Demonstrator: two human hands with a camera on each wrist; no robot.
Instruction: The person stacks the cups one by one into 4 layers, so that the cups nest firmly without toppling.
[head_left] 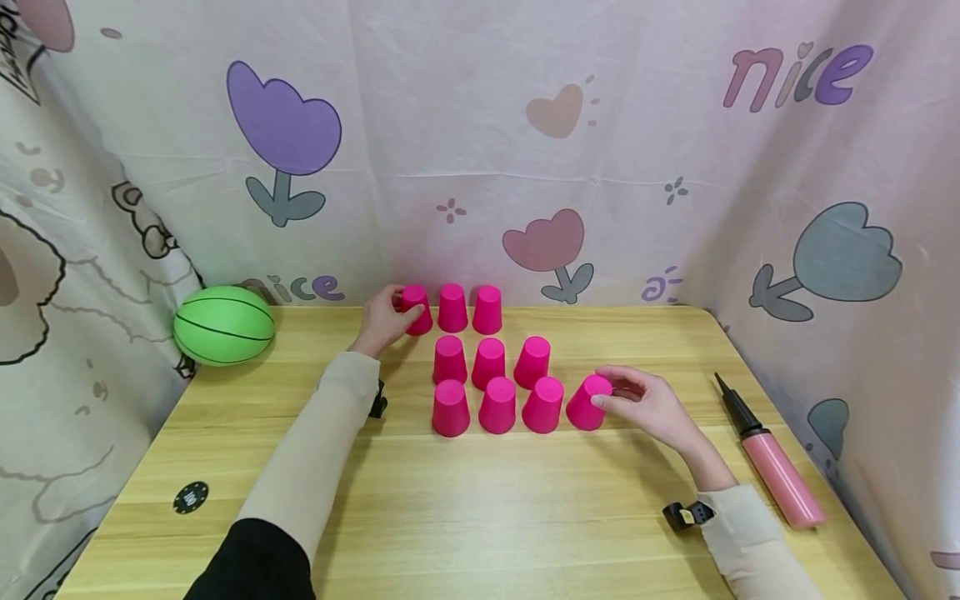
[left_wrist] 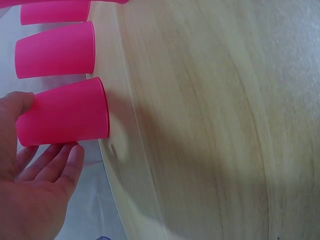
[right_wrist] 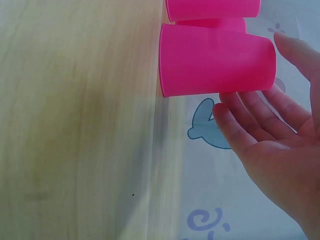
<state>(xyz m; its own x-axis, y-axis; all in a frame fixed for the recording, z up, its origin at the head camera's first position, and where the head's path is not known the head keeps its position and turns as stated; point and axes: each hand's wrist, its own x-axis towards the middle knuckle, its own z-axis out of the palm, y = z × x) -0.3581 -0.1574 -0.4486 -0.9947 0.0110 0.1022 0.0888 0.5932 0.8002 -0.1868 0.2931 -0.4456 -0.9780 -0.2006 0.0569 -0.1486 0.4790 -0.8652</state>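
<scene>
The right hand [head_left: 651, 407] curves loosely about a pink cup [head_left: 584, 407], thumb parted from its fingers; just left of that grip, three near-row cups [head_left: 498, 406] stand mouth down on the table [head_left: 525, 517], three middle-row cups [head_left: 489, 363] behind them; right of it I see a pink pump [head_left: 783, 481]; farther off, the left hand [head_left: 382, 322] pinches the back-left cup [head_left: 416, 296] between thumb and fingers; two back-row cups [head_left: 452, 308] block its right side; a green ball [head_left: 223, 327] sits to its left; a printed cloth [head_left: 420, 100] hangs beyond.
</scene>
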